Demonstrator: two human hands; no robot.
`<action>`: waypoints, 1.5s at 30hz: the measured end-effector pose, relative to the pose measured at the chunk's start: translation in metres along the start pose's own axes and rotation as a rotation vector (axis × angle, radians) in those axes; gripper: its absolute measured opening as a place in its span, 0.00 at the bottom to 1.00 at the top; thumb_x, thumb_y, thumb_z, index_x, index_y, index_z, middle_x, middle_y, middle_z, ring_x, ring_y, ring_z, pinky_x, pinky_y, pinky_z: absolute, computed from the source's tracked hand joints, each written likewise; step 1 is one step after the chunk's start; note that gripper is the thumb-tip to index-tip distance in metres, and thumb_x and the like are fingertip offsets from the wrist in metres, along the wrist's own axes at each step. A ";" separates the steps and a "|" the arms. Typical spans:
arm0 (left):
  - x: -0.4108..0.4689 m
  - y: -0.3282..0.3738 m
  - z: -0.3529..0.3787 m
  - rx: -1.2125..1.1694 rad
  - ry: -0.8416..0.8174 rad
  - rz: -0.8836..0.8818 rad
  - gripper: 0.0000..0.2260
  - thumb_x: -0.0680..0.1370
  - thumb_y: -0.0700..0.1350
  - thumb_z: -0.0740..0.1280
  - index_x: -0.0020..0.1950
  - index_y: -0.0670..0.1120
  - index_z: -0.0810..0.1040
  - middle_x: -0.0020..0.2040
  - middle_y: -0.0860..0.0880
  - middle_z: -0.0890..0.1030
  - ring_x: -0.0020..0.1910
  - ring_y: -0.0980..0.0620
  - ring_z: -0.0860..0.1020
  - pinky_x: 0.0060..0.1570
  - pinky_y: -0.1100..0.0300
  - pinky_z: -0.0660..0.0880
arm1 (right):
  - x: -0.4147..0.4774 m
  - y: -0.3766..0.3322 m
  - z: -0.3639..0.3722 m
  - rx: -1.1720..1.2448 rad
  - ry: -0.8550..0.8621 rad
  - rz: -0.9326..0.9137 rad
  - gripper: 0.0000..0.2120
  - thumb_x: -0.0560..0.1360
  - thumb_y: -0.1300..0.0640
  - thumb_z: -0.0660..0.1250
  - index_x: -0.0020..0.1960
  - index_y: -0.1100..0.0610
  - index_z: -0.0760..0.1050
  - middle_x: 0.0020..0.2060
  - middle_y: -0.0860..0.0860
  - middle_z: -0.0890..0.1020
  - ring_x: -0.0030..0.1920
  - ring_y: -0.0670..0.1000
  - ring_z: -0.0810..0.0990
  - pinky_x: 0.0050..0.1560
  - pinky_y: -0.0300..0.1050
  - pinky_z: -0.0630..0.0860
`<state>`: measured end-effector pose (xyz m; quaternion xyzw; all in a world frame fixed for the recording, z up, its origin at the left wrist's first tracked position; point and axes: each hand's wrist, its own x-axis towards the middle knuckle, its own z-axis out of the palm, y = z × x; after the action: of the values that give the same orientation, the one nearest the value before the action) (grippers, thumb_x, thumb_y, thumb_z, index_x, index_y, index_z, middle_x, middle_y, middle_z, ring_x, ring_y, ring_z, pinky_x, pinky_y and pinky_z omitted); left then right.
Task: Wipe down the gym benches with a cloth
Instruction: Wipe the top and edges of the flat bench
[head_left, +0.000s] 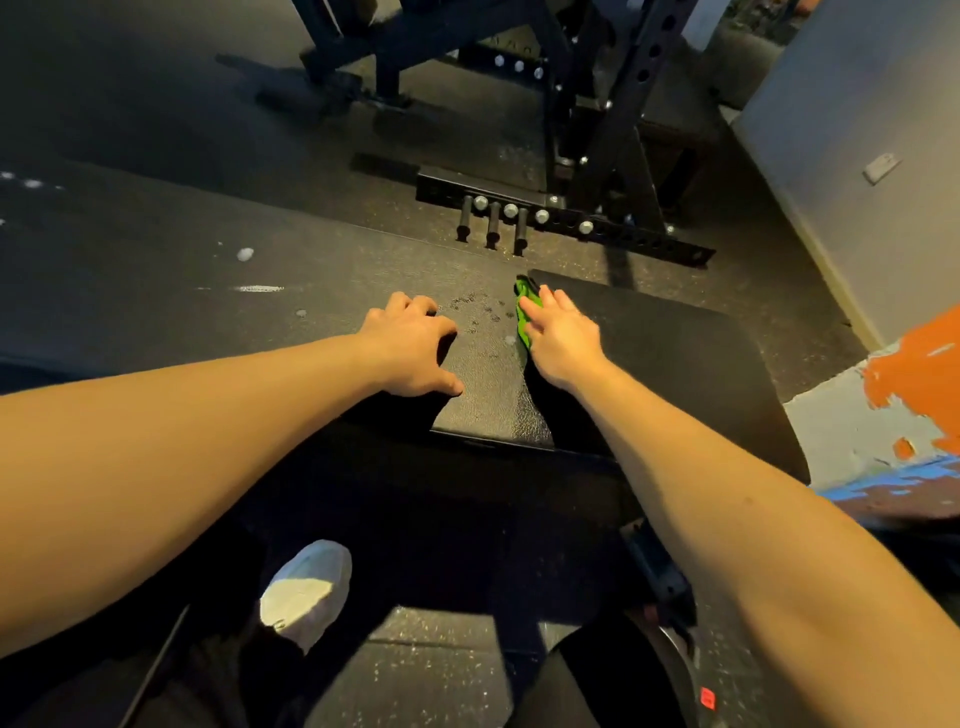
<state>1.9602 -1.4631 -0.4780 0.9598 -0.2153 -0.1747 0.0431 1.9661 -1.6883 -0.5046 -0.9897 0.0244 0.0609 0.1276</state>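
1. Low in the head view, at 7 o'clock, a white shoe (306, 592) stands on the speckled black rubber floor (441, 654), between two bare forearms that reach forward.
2. Both arms end on the black textured vinyl bench pad (488, 400).
3. A bright green crumpled cloth (523, 318) lies on the pad under the right hand (558, 338). It shows along that hand's 9 o'clock edge and past the fingertips at 11 o'clock.
4. The right hand is not clenched: its fingers lie fairly straight and press the cloth down.
5. The left hand (410, 345) grasps nothing. It sits arched on the pad at 9 o'clock from the cloth, fingertips and thumb touching the surface.
6. Small wet droplets (478, 312) speckle the pad between the hands, just beside the cloth.
7. At 12 o'clock beyond the pad, a black steel rack (613, 130) stands with three short black pegs (491, 226) on its base rail.
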 end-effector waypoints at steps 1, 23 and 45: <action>0.000 -0.001 0.000 -0.012 0.005 -0.001 0.37 0.75 0.68 0.68 0.80 0.55 0.62 0.80 0.46 0.60 0.77 0.41 0.57 0.72 0.41 0.63 | -0.001 -0.005 0.001 -0.009 -0.009 0.026 0.23 0.86 0.51 0.54 0.81 0.46 0.59 0.83 0.49 0.52 0.82 0.53 0.48 0.78 0.60 0.51; 0.016 -0.003 -0.003 -0.002 -0.015 -0.229 0.43 0.69 0.75 0.68 0.75 0.49 0.67 0.72 0.45 0.67 0.74 0.39 0.61 0.64 0.37 0.72 | 0.059 0.018 0.000 -0.177 -0.015 -0.022 0.27 0.85 0.45 0.49 0.79 0.58 0.62 0.81 0.60 0.56 0.81 0.60 0.51 0.79 0.61 0.49; -0.001 -0.024 -0.006 0.077 -0.009 -0.150 0.40 0.75 0.72 0.63 0.79 0.49 0.63 0.78 0.46 0.64 0.77 0.42 0.60 0.69 0.42 0.68 | 0.078 -0.038 -0.014 -0.036 0.134 0.137 0.12 0.83 0.62 0.59 0.57 0.62 0.80 0.56 0.58 0.82 0.60 0.60 0.79 0.46 0.46 0.70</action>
<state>1.9707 -1.4412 -0.4758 0.9733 -0.1498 -0.1735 -0.0081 2.0474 -1.6579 -0.4920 -0.9897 0.0994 0.0034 0.1033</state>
